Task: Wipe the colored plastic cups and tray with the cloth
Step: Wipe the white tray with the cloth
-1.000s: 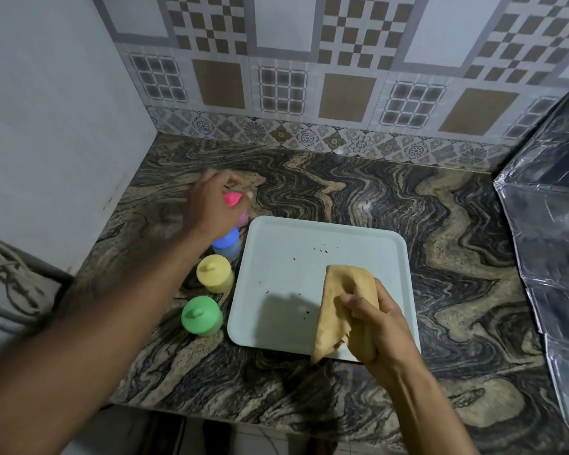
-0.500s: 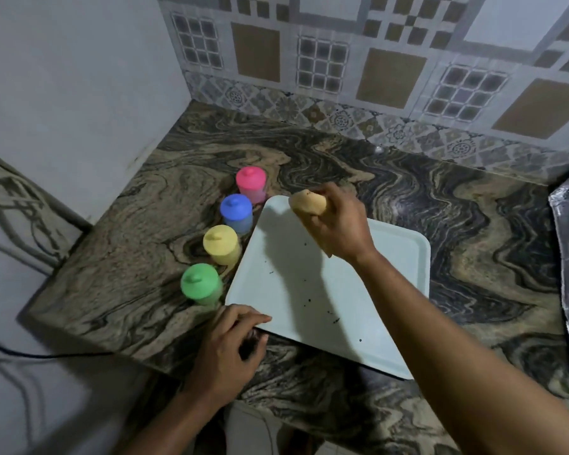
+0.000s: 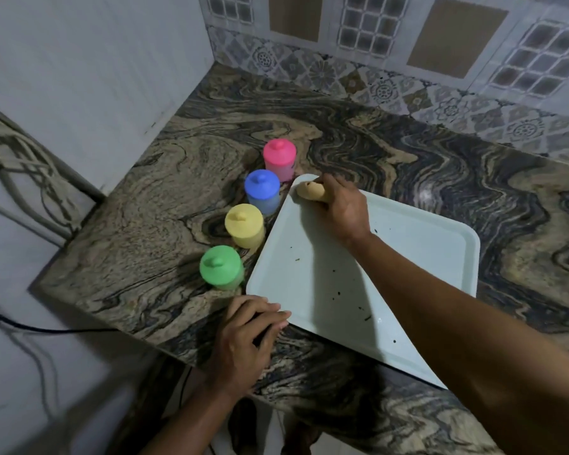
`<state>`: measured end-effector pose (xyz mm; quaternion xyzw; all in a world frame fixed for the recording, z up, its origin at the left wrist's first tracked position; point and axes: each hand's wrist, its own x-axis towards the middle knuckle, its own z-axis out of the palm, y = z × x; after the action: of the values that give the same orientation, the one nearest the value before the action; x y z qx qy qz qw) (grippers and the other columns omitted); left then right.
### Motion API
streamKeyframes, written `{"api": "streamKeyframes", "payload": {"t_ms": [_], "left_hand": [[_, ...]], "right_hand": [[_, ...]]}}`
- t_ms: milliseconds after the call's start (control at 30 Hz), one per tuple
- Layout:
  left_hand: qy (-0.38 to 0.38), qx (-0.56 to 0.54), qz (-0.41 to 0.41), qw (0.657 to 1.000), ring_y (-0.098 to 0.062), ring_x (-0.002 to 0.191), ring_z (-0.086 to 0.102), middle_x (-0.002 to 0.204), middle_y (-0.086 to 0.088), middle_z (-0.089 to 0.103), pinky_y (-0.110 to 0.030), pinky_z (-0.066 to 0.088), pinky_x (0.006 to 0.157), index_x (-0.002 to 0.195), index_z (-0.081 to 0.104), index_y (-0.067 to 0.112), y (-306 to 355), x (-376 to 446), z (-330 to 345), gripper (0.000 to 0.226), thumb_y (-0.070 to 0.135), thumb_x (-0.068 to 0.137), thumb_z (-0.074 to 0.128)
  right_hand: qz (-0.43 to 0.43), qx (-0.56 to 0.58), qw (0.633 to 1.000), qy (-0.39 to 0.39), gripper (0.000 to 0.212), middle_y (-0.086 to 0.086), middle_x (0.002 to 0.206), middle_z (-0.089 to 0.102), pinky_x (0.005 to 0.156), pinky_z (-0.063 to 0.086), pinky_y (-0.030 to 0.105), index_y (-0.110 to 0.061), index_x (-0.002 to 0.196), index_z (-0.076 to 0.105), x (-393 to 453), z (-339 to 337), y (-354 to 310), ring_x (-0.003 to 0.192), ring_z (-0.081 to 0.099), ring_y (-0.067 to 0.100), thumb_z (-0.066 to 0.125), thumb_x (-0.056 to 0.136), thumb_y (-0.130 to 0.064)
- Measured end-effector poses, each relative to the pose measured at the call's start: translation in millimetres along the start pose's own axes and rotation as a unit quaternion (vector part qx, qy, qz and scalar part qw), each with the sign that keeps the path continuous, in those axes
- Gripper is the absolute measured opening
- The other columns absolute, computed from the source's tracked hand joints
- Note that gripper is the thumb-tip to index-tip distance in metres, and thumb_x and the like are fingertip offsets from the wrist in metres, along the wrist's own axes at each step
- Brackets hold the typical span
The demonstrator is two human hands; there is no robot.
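A pale rectangular tray (image 3: 418, 244) lies on the marbled counter, with dark specks scattered over it. My right hand (image 3: 340, 208) presses a bunched tan cloth (image 3: 311, 191) onto the tray's far left corner. My left hand (image 3: 248, 336) rests at the tray's near left corner, its fingertips touching the rim. Along the tray's left side stands a row of upside-down cups: pink (image 3: 279, 159), blue (image 3: 262, 190), yellow (image 3: 244, 224) and green (image 3: 221, 267).
The counter (image 3: 151, 205) ends at a plain wall on the left and a patterned tile wall (image 3: 391, 60) at the back. Cables (image 3: 30, 165) hang past the counter's left edge. The front edge runs just under my left hand.
My right hand with the cloth has dropped from above the tray onto its far left corner. My left hand stays at the near corner. The camera has moved closer.
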<state>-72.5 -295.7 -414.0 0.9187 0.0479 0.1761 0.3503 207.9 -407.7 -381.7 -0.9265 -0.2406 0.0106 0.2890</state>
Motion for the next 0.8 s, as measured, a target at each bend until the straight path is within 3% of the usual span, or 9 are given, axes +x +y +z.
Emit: {"api": "streamKeyframes", "payload": {"t_ms": [233,333,467,567,700,800], "left_hand": [[0.019,0.012,-0.012,1.0,-0.021,0.102,0.058,0.101,0.002,0.065,-0.03,0.05,0.091,0.097,0.079,0.017,7.4,1.7,-4.5,0.007,0.022,0.093,0.081],[0.02,0.016,-0.028,0.999,-0.021,0.093,0.055,0.094,0.002,0.059,-0.031,0.048,0.084,0.084,0.065,0.014,11.3,2.2,-6.7,0.021,0.025,0.093,0.081],[0.015,0.022,-0.047,0.999,-0.024,0.088,0.051,0.089,0.002,0.05,-0.041,0.051,0.074,0.079,0.052,0.014,9.5,0.0,-8.4,0.032,0.006,0.081,0.082],[0.016,0.031,-0.044,0.998,-0.027,0.085,0.05,0.087,-0.001,0.048,-0.043,0.049,0.07,0.077,0.047,0.014,9.4,-2.2,-10.0,0.036,-0.007,0.068,0.074],[0.0,0.018,-0.053,0.998,-0.027,0.086,0.051,0.09,0.0,0.049,-0.043,0.05,0.07,0.079,0.051,0.012,8.3,-4.7,-9.9,0.034,-0.005,0.068,0.079],[-0.019,0.005,-0.03,0.999,-0.025,0.098,0.057,0.103,0.0,0.054,-0.04,0.055,0.081,0.094,0.066,0.016,5.9,-4.6,-9.7,0.019,0.015,0.084,0.082]], "right_hand": [[-0.008,0.045,0.999,-0.022,0.039,0.012,0.099,0.07,0.073,0.05,0.043,-0.014,0.115,0.073,-83.2,11.1,-40.1,0.093,0.066,0.038,0.054,0.082,-0.022],[-0.008,0.048,0.998,-0.047,0.035,0.007,0.099,0.07,0.07,0.05,0.041,-0.019,0.114,0.072,-114.1,15.7,-52.1,0.091,0.066,0.035,0.062,0.08,-0.021],[0.0,0.052,0.996,-0.074,0.03,0.0,0.101,0.071,0.07,0.045,0.036,-0.026,0.115,0.071,-142.8,18.1,-63.0,0.09,0.067,0.027,0.077,0.086,-0.031],[0.014,0.05,0.993,-0.109,0.031,0.001,0.108,0.073,0.073,0.041,0.035,-0.027,0.121,0.069,-155.0,17.3,-70.0,0.095,0.067,0.027,0.076,0.092,-0.034],[0.057,0.12,0.975,-0.18,0.024,0.002,0.104,0.076,0.08,0.051,0.036,-0.024,0.113,0.069,-150.4,1.5,-71.3,0.096,0.069,0.029,0.075,0.09,-0.03],[0.092,0.202,0.965,-0.142,0.028,-0.005,0.097,0.075,0.077,0.052,0.03,-0.022,0.107,0.072,-136.8,-26.9,-62.5,0.091,0.068,0.019,0.066,0.081,-0.031]]}}
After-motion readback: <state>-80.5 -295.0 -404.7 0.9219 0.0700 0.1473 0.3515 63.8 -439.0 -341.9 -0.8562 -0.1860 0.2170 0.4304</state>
